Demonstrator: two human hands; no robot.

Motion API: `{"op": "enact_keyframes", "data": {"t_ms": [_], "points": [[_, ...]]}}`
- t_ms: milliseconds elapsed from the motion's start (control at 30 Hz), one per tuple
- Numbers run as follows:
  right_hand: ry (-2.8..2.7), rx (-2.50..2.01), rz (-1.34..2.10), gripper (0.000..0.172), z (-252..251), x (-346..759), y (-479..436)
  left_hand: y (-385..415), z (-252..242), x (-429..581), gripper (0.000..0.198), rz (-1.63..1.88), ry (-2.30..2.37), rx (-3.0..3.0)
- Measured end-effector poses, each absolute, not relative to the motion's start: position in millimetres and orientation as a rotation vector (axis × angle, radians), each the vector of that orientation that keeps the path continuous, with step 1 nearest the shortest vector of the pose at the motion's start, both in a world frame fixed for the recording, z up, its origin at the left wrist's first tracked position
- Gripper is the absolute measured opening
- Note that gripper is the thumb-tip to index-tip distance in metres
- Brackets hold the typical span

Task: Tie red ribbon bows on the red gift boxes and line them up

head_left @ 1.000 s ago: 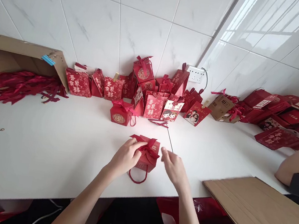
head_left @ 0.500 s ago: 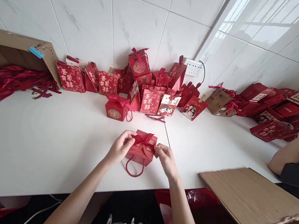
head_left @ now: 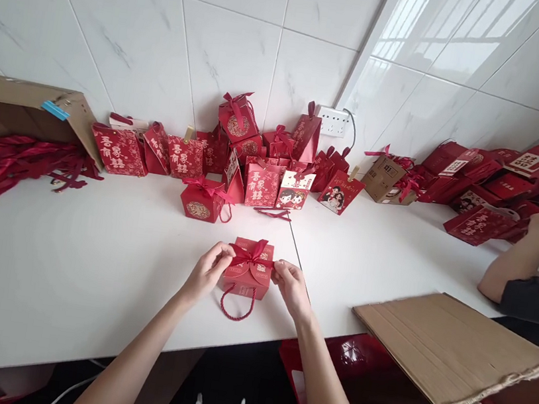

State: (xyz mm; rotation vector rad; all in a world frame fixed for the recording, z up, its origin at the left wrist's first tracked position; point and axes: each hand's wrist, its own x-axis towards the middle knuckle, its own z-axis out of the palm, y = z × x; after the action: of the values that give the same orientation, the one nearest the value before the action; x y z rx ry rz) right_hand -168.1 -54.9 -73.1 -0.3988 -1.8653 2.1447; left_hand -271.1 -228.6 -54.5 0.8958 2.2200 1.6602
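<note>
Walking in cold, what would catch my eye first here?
Probably the small red box front and centre on the white table, its ribbon bow pinched at either side by the left hand and right hand. Behind it, decorated red packages line the tiled wall. A tangle of red ribbons spills out at the far left.

吾家有囍 stands on the left bag [head_left: 119,151], a second bag [head_left: 184,158] and the middle bag [head_left: 264,186]. The white bag [head_left: 295,193] and the topmost right box [head_left: 533,162] bear 囍. Lettering on the near box [head_left: 248,269] is too small to read surely.
</note>
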Motion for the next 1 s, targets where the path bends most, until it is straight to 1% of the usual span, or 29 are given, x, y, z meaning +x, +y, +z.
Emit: {"op": "enact_keyframes", "data": {"t_ms": [67, 133, 200, 267, 300, 333, 400, 467, 567, 633, 667, 767, 833, 933, 1000], "points": [[-2.023, -0.322, 2.071, 0.039, -70.9, -159.6, -49.6, -231.4, -53.7, -261.4, 0.02, 1.653, 2.203, 0.842], [-2.235, -0.223, 1.909, 0.045, -68.3, -152.9, -42.1, -235.0, -51.5, -242.6, 0.02, 1.628, 2.154, 0.797], [-2.3, -0.289, 1.669, 0.05, -65.3, -149.9, -32.6, -239.5, -45.5, -217.8, 0.019, 1.538, 2.059, 0.846], [-2.151, -0.545, 1.427, 0.044, -61.7, -149.1, -22.4, -244.9, -34.5, -193.4, 0.022, 1.319, 1.853, 1.04], [-2.035, -0.666, 1.349, 0.041, -59.6, -148.5, -17.8, -247.6, -27.3, -183.7, 0.027, 1.172, 1.685, 1.153], [-1.931, -0.751, 1.31, 0.038, -57.5, -147.4, -13.9, -249.9, -19.7, -176.7, 0.032, 1.054, 1.508, 1.238], [-1.838, -0.786, 1.323, 0.034, -53.4, -143.0, -9.5, -252.1, -5.7, -172.5, 0.03, 0.967, 1.29, 1.337], [-1.894, -0.687, 1.381, 0.031, -50.8, -137.3, -10.8, -248.7, 2.1, -182.4, 0.024, 1.1, 1.392, 1.368], [-2.117, -0.486, 1.422, 0.036, -51.7, -132.1, -22.7, -231.0, -4.7, -219.5, 0.023, 1.374, 2.0, 1.336], [-2.22, -0.395, 1.445, 0.041, -55.3, -133.3, -34.2, -214.3, -18.8, -250.1, 0.027, 1.41, 2.399, 1.312], [-2.24, -0.372, 1.463, 0.041, -57.5, -135.2, -39.8, -206.6, -26.6, -263.9, 0.028, 1.378, 2.508, 1.295], [-2.253, -0.344, 1.502, 0.039, -63.4, -142.5, -49.3, -194.2, -45.0, -288.7, 0.029, 1.293, 2.568, 1.226], [-2.289, -0.305, 1.513, 0.04, -65.3, -146.4, -46.6, -198.4, -49.1, -288.0, 0.029, 1.288, 2.577, 1.179], [-2.261, -0.348, 1.441, 0.034, -64.3, -148.6, -31.7, -218.7, -43.6, -270.2, 0.026, 1.237, 2.563, 1.053], [-2.177, -0.471, 1.361, 0.029, -61.5, -147.5, -21.3, -233.2, -36.7, -257.0, 0.025, 1.139, 2.43, 1.012]]}}
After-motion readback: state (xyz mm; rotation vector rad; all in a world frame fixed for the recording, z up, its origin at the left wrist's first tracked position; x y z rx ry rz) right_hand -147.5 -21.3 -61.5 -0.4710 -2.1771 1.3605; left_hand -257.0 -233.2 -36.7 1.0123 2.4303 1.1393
